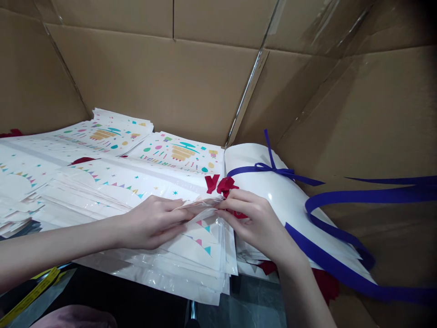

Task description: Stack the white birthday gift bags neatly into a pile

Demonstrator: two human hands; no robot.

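Note:
My left hand is closed on the edge of a thin, clear-and-white plastic bag. My right hand pinches the same bag's right corner between thumb and fingers. Under both hands lies a stack of flat white birthday bags printed with coloured bunting. A red ribbon sits just behind the right fingertips, partly covered by them. How many layers the fingers hold I cannot make out.
More printed birthday sheets lie at the back and left. White sheets tied with blue ribbon bulge at the right, beside long loose blue ribbon. Cardboard walls rise behind. A yellow strip shows at lower left.

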